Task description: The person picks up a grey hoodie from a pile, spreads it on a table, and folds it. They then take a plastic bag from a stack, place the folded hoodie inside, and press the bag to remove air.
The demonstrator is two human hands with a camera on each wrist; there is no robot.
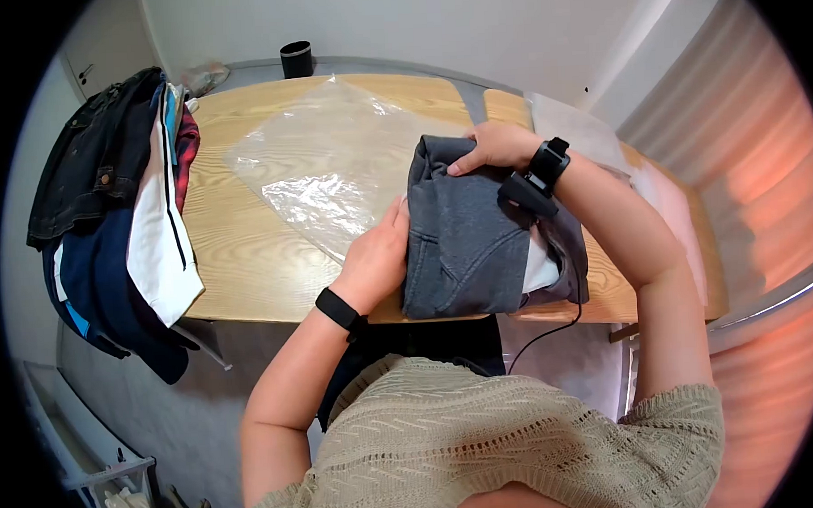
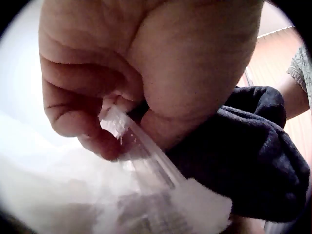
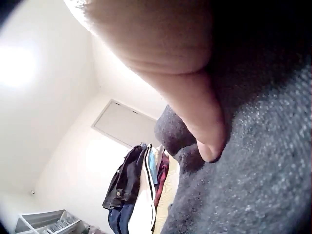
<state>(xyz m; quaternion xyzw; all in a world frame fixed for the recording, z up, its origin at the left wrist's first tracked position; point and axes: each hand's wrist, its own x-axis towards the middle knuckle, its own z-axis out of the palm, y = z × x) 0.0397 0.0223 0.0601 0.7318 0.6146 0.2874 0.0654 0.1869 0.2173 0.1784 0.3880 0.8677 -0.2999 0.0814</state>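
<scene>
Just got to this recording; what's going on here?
A person is handling a folded grey garment at the near edge of a wooden table. The right hand grips its upper edge, thumb on the near face. The left hand is at its left side, pinching some clear plastic, as the left wrist view shows. A clear plastic sheet or bag lies flat on the table; the garment isn't inside it. Other clothes hang over the table's left end.

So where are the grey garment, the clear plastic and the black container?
Grey garment (image 1: 473, 220): head view, its upward-facing side.
Clear plastic (image 1: 342, 158): head view, around its middle.
Black container (image 1: 298, 62): head view, its outer side.
</scene>
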